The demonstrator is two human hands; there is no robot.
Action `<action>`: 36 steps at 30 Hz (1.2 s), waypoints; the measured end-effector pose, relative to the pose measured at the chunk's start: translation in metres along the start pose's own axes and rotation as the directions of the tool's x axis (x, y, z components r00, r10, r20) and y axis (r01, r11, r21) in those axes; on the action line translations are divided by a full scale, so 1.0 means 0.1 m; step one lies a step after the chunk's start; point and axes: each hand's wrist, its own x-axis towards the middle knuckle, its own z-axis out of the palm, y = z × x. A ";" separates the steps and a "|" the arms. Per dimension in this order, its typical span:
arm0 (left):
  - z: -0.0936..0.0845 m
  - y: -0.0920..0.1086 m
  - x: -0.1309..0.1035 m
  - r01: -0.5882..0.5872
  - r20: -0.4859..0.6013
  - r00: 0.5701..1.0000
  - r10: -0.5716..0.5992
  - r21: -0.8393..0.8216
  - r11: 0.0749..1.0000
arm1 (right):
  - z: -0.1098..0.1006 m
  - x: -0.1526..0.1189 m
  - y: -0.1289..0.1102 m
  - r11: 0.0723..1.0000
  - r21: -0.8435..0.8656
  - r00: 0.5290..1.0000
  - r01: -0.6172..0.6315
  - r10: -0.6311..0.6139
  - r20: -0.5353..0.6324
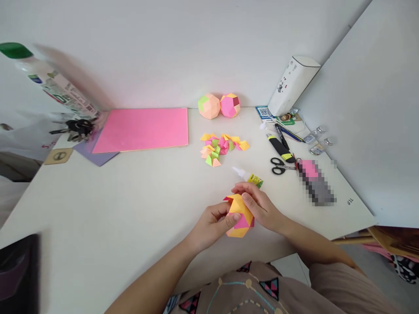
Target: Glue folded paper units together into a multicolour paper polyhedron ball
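Between my hands is a partly open folded-paper ball point(241, 221) in orange and pink, held over the front edge of the white table. My left hand point(214, 224) grips its left side, thumb across a pink face and fingers tucked behind. On the upper right, my right hand point(258, 205) has its thumb on an orange face and its fingers curled around the back. Just beyond my right hand lies a glue bottle point(254, 179) with a white nozzle. Several loose folded paper pieces point(216, 150) in green, peach, pink and orange form a cluster farther back.
Two finished paper balls point(209, 106) sit by the wall. Pink paper point(144, 128) lies at back left, near keys point(80, 126) and a tall bottle point(59, 83). To the right are scissors point(279, 165), a utility knife point(280, 148), pens and a white container point(291, 85).
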 end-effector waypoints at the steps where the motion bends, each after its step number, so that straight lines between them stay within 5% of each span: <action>1: 0.00 -0.01 0.00 0.031 -0.011 0.999 -0.031 -0.020 0.999 | 0.00 0.00 0.00 1.000 -0.011 1.000 0.005 -0.005 0.009; 4: 0.01 -0.02 0.01 0.051 -0.031 0.998 -0.053 -0.066 0.997 | 0.01 -0.02 -0.01 0.999 -0.018 0.999 0.027 -0.026 0.046; 7: -0.01 -0.01 0.00 -0.050 -0.026 0.998 0.048 -0.065 0.997 | 0.00 -0.02 -0.01 0.999 -0.014 0.998 0.038 -0.037 0.052; 15: 0.00 0.02 -0.02 -0.318 -0.001 0.941 0.338 0.341 0.885 | -0.03 0.00 -0.02 0.999 -0.038 0.995 -0.030 0.034 0.096; 20: 0.03 0.01 -0.02 -0.335 -0.062 0.909 0.412 0.480 0.811 | -0.01 0.01 0.00 0.999 0.031 0.991 -0.034 0.029 0.128; 28: 0.00 -0.01 0.00 -0.403 0.021 0.864 0.502 0.625 0.669 | 0.00 0.04 0.07 0.976 0.178 0.962 -0.123 0.073 0.264; 32: -0.01 0.01 0.02 -0.493 0.045 0.768 0.639 0.678 0.545 | 0.00 0.07 0.09 0.946 0.287 0.973 -0.148 0.087 0.214; 36: -0.05 0.07 -0.02 -0.475 -0.139 0.630 0.764 0.709 0.521 | -0.01 0.09 0.09 0.871 0.466 0.985 -0.157 0.102 0.141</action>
